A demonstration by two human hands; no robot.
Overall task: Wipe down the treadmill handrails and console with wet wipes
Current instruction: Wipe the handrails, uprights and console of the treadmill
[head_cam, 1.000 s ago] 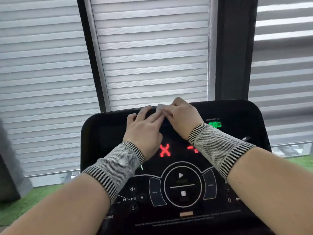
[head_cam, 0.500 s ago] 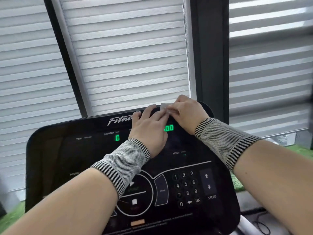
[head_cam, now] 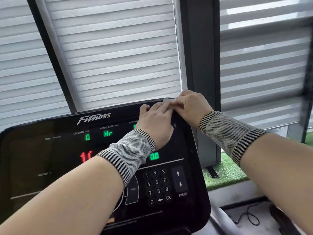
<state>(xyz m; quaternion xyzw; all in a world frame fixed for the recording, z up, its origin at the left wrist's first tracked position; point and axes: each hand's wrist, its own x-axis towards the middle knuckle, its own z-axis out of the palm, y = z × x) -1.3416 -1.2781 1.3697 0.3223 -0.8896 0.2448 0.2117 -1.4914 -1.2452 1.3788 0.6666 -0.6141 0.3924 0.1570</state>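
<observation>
Where the glossy black treadmill console [head_cam: 55,160] curves at its top right corner, right of frame centre, a small pale grey folded wet wipe [head_cam: 166,101] lies thin and flat, mostly hidden; the left hand [head_cam: 155,122] presses it with straight fingers; the right hand [head_cam: 190,106] pinches its edge; both wrists wear grey knit striped wristbands [head_cam: 130,152].

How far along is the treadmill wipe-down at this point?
Done: nothing shows as finished; no wet streaks can be told on the console. In hand: both hands, left hand and right hand, work a wipe along its top right corner. Left: likely the keypad area; handrails are out of view.
</observation>
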